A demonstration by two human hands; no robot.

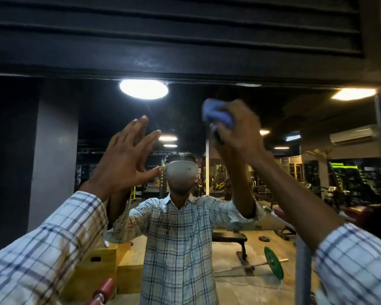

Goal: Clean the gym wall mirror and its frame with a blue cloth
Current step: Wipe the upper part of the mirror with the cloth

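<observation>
One wide wall mirror fills most of the view, and it shows a dim gym behind the person. Above the glass runs the frame, a broad black ribbed band that crosses the whole top of the picture.

At the middle of the glass stands the reflection of the person in a pale checked shirt, both arms raised. The same checked cloth shows on the left sleeve at the lower left and on the right sleeve at the lower right.

Reflected on the gym floor are yellow wooden boxes on the left and a black bench to the right of the shirt.

The left hand is lifted in front of the glass, left of centre, with its fingers straight and spread and nothing in it. I cannot tell whether its fingertips touch the glass.

The right hand is higher, right of centre, blurred, with its fingers curled round the blue cloth. The cloth is bunched into a wad at the upper part of the mirror, a little below the frame.

A green weight plate on a bar lies reflected near the bench, and a round ceiling light glows just under the frame.
</observation>
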